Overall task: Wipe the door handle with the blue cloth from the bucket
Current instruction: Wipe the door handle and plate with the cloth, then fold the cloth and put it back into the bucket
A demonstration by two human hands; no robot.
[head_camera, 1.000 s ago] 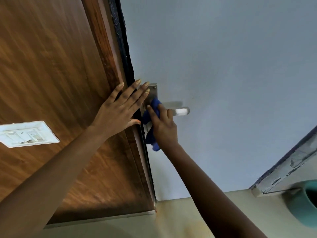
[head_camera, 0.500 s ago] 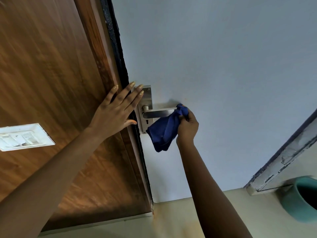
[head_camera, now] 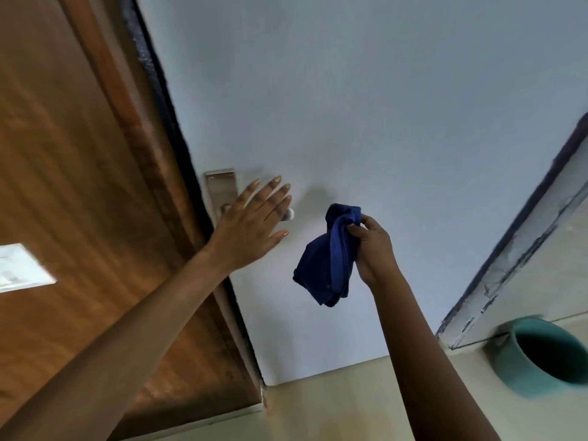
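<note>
Cloth point(head_camera: 327, 262): dark blue, plain. Door point(head_camera: 366, 106): pale grey-blue, unpatterned. Handle plate point(head_camera: 219, 186): brushed silver. Adjacent panel point(head_camera: 79, 186): brown wood grain. Bucket point(head_camera: 506, 361): teal. Floor point(head_camera: 334, 409): beige. Switch plate point(head_camera: 22, 268): white.

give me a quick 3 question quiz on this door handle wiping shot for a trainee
1. True or false: the blue cloth is touching the door handle.
2. Which hand holds the cloth? A) left hand B) right hand
3. What stands on the floor at lower right?

Key:
1. False; it hangs clear of the handle.
2. B; the left hand is open, in front of the handle.
3. A teal bucket.
</note>
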